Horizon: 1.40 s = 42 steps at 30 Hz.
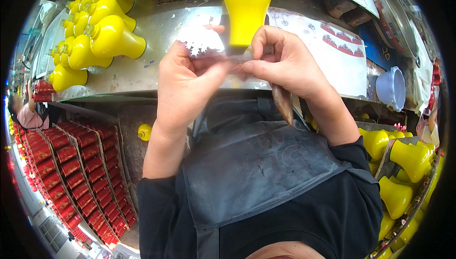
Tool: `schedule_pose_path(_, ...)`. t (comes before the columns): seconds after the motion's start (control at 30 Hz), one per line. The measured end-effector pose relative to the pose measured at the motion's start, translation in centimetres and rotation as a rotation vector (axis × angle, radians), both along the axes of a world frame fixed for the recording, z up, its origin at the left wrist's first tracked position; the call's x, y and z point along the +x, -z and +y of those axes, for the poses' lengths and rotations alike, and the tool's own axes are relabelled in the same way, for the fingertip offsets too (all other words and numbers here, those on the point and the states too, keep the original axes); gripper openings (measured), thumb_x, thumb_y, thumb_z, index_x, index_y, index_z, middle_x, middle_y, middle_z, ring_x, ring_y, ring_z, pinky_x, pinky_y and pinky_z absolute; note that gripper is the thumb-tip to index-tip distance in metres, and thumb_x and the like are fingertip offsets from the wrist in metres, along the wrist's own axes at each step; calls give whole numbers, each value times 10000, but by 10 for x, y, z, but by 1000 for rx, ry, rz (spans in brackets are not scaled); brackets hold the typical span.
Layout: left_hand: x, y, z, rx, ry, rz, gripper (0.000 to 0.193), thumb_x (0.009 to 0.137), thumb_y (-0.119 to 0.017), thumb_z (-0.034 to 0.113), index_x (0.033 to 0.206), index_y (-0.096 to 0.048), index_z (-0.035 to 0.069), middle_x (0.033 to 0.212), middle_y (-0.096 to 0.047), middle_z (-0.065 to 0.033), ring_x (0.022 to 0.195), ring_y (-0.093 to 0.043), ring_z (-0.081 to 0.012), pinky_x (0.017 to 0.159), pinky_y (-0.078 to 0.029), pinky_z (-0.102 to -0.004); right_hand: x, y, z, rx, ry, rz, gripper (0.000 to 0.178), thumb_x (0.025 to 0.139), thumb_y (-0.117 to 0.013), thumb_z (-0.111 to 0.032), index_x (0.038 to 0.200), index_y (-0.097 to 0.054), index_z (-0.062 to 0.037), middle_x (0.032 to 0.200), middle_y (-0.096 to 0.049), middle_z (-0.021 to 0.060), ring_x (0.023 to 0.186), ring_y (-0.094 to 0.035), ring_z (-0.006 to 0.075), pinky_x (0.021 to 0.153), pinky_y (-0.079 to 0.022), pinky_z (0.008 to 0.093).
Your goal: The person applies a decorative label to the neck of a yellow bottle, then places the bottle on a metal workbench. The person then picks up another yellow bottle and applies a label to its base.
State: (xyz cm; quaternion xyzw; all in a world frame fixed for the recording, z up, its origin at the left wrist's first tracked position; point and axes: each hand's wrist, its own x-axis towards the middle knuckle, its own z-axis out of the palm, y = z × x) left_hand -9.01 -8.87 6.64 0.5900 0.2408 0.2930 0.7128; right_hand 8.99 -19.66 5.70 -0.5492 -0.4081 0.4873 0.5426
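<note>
Left hand [187, 85] pinches a white paper cutout [199, 40]; right hand [285, 62] grips a thin strip beside it, just near the yellow vase [246, 7] on the table [156, 36].

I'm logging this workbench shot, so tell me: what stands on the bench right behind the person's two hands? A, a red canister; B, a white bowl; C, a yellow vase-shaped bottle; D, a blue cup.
C: a yellow vase-shaped bottle stands on the metal bench just beyond the left hand and right hand, which pinch a thin decal strip between them.
</note>
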Motion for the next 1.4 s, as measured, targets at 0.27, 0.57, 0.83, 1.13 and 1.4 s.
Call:
schedule_pose_path(0.27, 1, -1, 1, -50, 11, -44, 495, 868, -720, -118, 1334, -576, -31, 963, -673, -46, 857, -674, -120, 781, -562, -265, 11, -8, -6, -57, -120, 4, 207, 925, -741, -125, 1059, -698, 26, 1001, -726, 61, 957, -681, 122, 880, -542, 289)
schedule_pose_path(0.57, 2, 3, 0, 4, -72, -69, 502, 866, -720, -130, 1333, -567, -27, 985, -680, -63, 866, -676, -124, 795, -573, -271, 14, -5, -10, -30, -9, 186, 200, 922, -771, -165, 1035, -713, -11, 979, -717, 36, 850, -631, 83, 775, -490, 238)
schedule_pose_path(0.83, 7, 4, -2, -83, -28, -85, 520, 857, -727, -119, 1340, -565, -13, 1004, -673, -52, 882, -684, -137, 755, -592, -287, 11, 0, -2, -71, 55, 68, 215, 950, -752, -180, 1104, -727, -32, 957, -717, 30, 728, -606, 50, 657, -472, 195)
schedule_pose_path(1.13, 11, 15, 5, -315, 45, -135, 563, 851, -744, -66, 1376, -555, 12, 996, -672, -48, 845, -698, -167, 718, -603, -287, 24, 20, -3, -127, -184, 107, 238, 931, -780, -194, 1099, -733, -33, 991, -711, 30, 835, -615, 83, 770, -477, 241)
schedule_pose_path(1.4, 23, 31, 8, -471, -67, -147, 356, 899, -723, 43, 1230, -591, 57, 971, -704, -81, 829, -727, -206, 741, -600, -317, 54, 5, -19, -258, -44, 62, 203, 920, -808, -231, 944, -692, -67, 765, -666, -29, 521, -517, 14, 462, -372, 164)
